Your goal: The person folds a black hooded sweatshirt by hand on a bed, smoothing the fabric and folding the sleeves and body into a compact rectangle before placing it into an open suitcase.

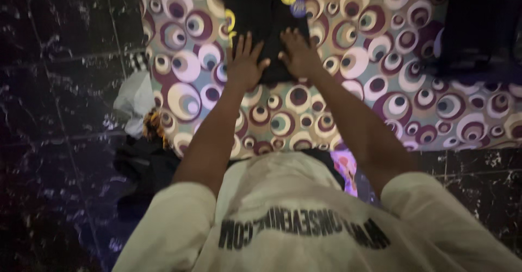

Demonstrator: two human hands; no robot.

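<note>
My left hand [244,62] and right hand [298,54] both lie flat on a black garment [261,16], fingers spread apart and pressing down, clamped on nothing. The garment sits on a bed sheet [380,87] patterned with circles, its long axis running away from me toward the top edge of view, with yellow and blue round prints near its far end. Patterned sheet lies open on both sides of it, wider on my right. Dark marble floor [54,87] borders the bed on my left, where crumpled clothes [136,98] lie against its edge.
</note>
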